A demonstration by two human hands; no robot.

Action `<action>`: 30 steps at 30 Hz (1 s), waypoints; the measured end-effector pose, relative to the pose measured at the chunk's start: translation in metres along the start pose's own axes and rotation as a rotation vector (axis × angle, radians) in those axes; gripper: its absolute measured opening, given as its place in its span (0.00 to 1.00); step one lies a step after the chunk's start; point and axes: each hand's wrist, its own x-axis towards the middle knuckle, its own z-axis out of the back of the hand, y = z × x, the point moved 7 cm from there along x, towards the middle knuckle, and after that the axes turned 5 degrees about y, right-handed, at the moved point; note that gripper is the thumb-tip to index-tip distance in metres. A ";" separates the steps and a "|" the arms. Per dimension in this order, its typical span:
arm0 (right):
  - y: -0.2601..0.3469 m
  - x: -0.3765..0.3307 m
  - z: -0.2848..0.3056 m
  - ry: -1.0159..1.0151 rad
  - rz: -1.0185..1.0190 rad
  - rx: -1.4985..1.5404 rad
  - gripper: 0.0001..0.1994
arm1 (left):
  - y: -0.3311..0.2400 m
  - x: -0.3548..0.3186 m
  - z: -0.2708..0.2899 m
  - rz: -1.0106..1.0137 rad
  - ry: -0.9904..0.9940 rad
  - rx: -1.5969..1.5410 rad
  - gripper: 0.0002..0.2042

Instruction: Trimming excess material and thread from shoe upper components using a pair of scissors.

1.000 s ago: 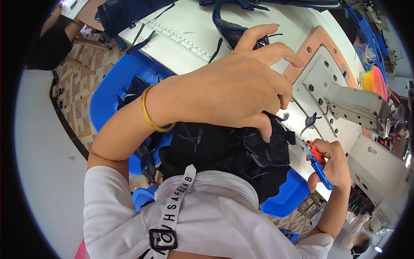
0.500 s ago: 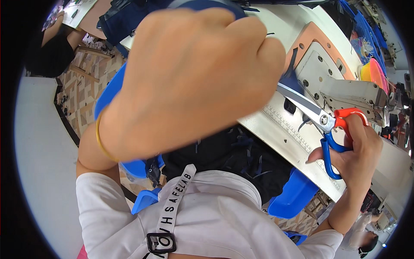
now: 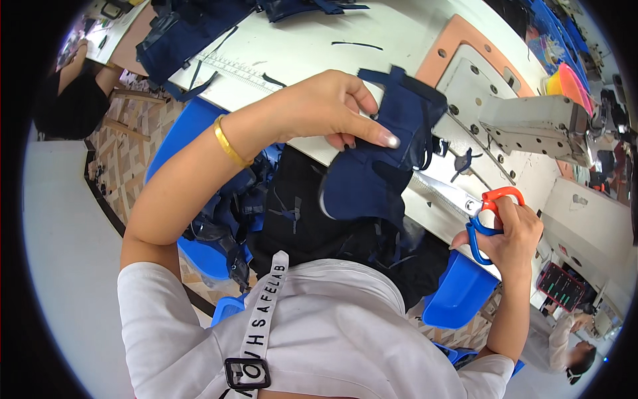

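A navy sewn fabric piece [image 3: 365,183] with dark straps hangs from my left hand [image 3: 319,106], pinched between thumb and fingers. It spans the near edge of the white table and my lap. My right hand [image 3: 515,233] has its fingers in the loops of scissors [image 3: 473,207] with one red and one blue handle. Their blades point left toward the fabric piece, and the tips end close to its right edge. I cannot tell whether the tips touch it. Small dark scraps [image 3: 466,163] lie on the sewing machine bed just beyond the blades.
A sewing machine [image 3: 531,126] stands at the right. More navy pieces [image 3: 189,40] lie on the far left of the table [image 3: 319,46]. Blue bins [image 3: 458,292] flank my lap, the left one holding navy pieces. Other people [image 3: 73,100] sit at the left and lower right.
My left hand was a fist close to the camera; it is now lower and farther off, pinching the fabric piece in plain view. The scissors have shifted left and slightly toward me.
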 end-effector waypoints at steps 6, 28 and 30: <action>-0.008 -0.006 -0.005 -0.022 -0.042 0.219 0.36 | -0.004 -0.008 -0.005 -0.158 -0.367 -0.312 0.29; -0.004 -0.014 0.033 -0.186 0.084 -0.175 0.37 | -0.042 -0.039 -0.039 -0.073 -0.022 -0.896 0.13; -0.004 -0.017 0.035 -0.198 0.110 -0.271 0.37 | -0.041 -0.040 -0.040 -0.034 -0.052 -0.925 0.12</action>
